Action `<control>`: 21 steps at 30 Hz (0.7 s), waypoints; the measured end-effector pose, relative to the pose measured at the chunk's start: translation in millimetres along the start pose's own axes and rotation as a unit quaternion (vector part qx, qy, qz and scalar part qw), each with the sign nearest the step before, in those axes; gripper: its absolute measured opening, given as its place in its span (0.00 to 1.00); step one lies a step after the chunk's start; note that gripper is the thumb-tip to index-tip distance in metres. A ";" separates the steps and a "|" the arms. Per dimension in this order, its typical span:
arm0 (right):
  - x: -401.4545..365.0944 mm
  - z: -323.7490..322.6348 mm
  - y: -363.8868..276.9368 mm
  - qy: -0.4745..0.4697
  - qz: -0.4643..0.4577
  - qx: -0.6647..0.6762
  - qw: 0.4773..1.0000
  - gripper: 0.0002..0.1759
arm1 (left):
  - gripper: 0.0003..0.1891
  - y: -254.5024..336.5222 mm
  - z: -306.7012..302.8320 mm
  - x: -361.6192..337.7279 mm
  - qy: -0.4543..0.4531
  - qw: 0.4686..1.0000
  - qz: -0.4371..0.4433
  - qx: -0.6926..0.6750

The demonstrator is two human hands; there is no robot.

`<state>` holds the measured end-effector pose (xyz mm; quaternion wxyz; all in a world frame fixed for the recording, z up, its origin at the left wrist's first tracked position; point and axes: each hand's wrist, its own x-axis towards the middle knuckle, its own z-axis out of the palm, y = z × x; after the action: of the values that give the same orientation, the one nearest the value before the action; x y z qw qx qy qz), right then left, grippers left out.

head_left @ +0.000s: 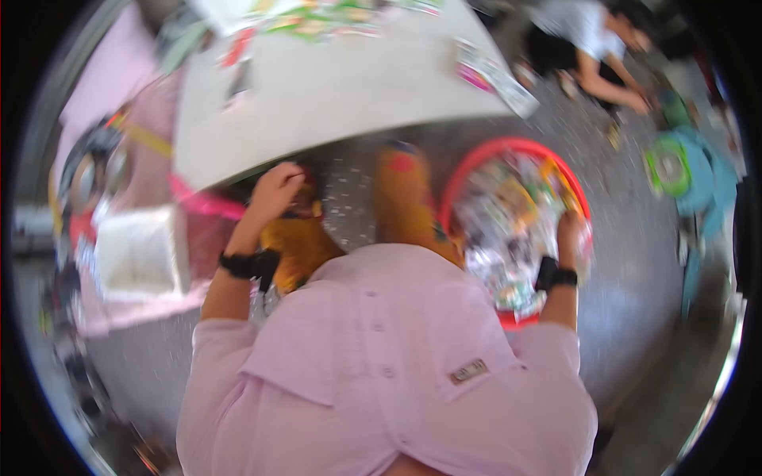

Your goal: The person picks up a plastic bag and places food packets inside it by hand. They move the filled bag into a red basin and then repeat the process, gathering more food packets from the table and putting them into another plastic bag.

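Note:
Below the near edge of the white table [341,87], my left hand [278,189] is raised with its fingers curled; whether it holds anything is too blurred to tell. On the other side, my right hand [570,232] is over the right part of a red round basket [453,184], its fingers smeared by motion. Crumpled clear and coloured plastic packets [500,218] fill the basket. Dark bands are on both wrists.
Packets [317,20] lie at the table's far side, and a printed packet [496,79] hangs over its right corner. A white foam box [141,252] stands left. Another person [583,40] crouches at the upper right, near a green fan [668,165].

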<state>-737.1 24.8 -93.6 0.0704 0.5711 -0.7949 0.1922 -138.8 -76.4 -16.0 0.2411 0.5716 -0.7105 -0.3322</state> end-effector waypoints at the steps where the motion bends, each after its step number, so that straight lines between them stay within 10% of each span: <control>1: 16.3 -2.9 -25.2 0.013 0.018 0.050 0.999 0.10 | 0.07 -4.2 -5.7 -2.1 0.034 0.999 0.020 0.009; 13: 64.2 16.8 -291.5 -0.079 -0.245 0.373 0.891 0.03 | 0.08 -98.6 -144.8 -121.4 0.481 0.837 -0.134 0.224; 21: 44.4 27.3 -338.5 -0.119 -0.255 0.408 0.869 0.04 | 0.13 -205.8 -188.2 -204.2 0.236 0.858 -0.401 0.218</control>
<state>-432.6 -117.5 -27.6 -0.2170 0.7504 -0.4748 0.4055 178.4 59.3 -37.5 0.1164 0.9063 -0.3956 -0.0923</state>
